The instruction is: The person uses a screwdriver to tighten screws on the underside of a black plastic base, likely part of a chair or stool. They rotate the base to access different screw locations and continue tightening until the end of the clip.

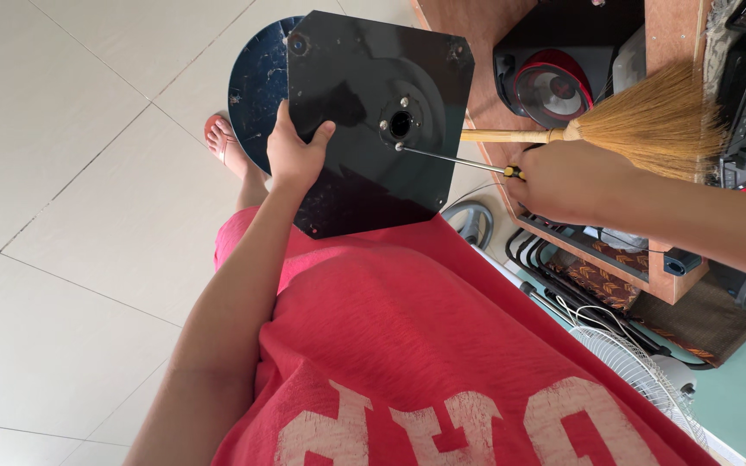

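Screwdriver tip sits by the plate hub; my right hand clenches its handle, my left hand grips the plate edge. Keeping it steady and square seems wise.

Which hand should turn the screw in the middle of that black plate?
Probably the right hand. It already grips the screwdriver, whose tip sits at the hub of the black plate. The left hand is busy, its fingers wrapped over the plate's edge to hold it up.
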